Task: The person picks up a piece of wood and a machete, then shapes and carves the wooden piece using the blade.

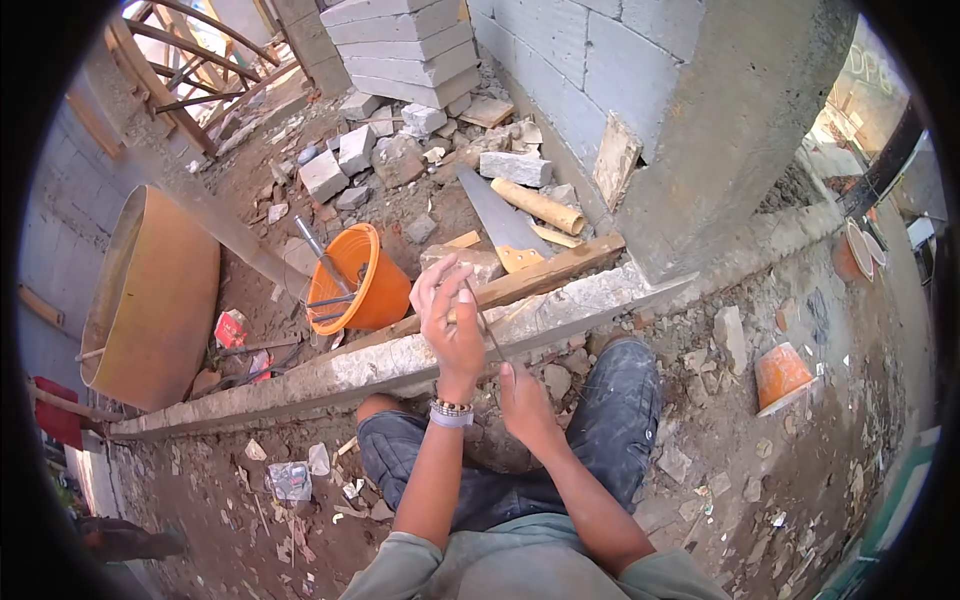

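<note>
My left hand (450,325), with beaded bracelets at its wrist, is raised above the concrete ledge with its fingers curled around the upper part of a thin dark rod (491,336). Lower and to the right, my right hand (527,408) pinches the rod's lower end between thumb and fingers. Whether the rod is stiff metal or wire I cannot tell. Just beyond my hands, a handsaw (490,212) with a wooden handle rests against a wooden plank (560,270). Left of my left hand, an orange bucket (385,285) leans over with metal tools inside.
The concrete ledge (380,362) runs across in front of my knees. Beyond it lie a bamboo piece (538,205), broken blocks (355,150) and a block stack (405,50). A concrete column (735,130) stands right; an orange container (783,375) sits on the rubble. A large curved sheet (165,300) stands left.
</note>
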